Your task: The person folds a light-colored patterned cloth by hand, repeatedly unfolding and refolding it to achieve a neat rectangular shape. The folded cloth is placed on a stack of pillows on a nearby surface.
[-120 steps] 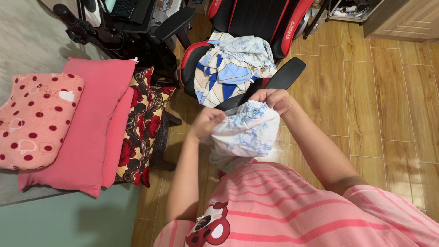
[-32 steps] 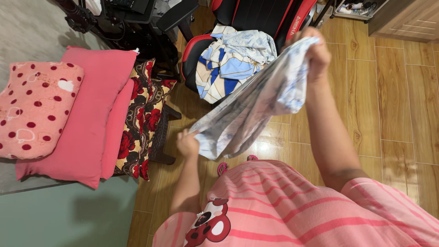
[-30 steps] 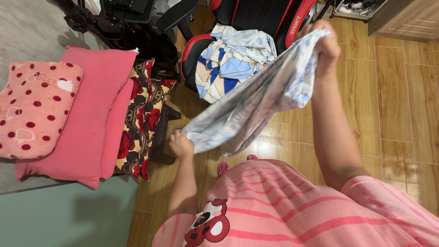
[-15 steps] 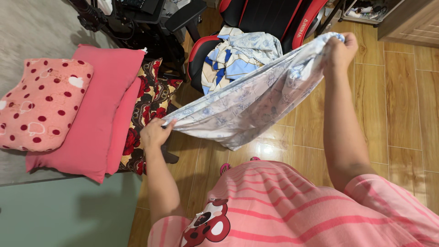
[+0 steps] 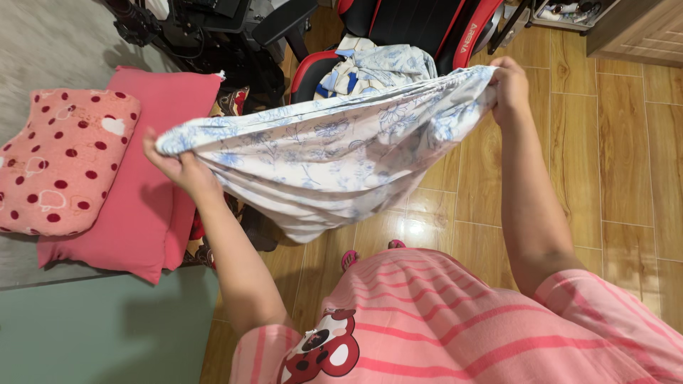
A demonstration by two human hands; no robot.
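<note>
1. Since half a second ago both arms have spread wider: the left hand (image 5: 181, 165) has swung out from in front of the floral cushion to over the pink pillow (image 5: 153, 181), and the cloth (image 5: 334, 160) now stretches nearly level instead of sloping.
2. Left hand is closed on one corner of the cloth, fingers curled under the bunched edge, thumb on top.
3. Right hand (image 5: 509, 89) is pinched shut on the opposite corner, held higher, just right of the chair (image 5: 420, 28).
4. Between the two hands the cloth, white with blue flowers, hangs taut along its top edge; its middle sags in folds toward the person's chest, above the wooden floor (image 5: 605, 142).
5. Behind the cloth, on the chair seat, lies a heap of blue and cream fabric (image 5: 377, 64), partly hidden by the raised edge.
6. Left of the chair, the pink pillow lies on the bed, with a spotted pillow (image 5: 60, 167) resting against its far-left side.
7. Under the left forearm a sliver of the floral cushion (image 5: 198, 238) shows beside the pink pillow.
</note>
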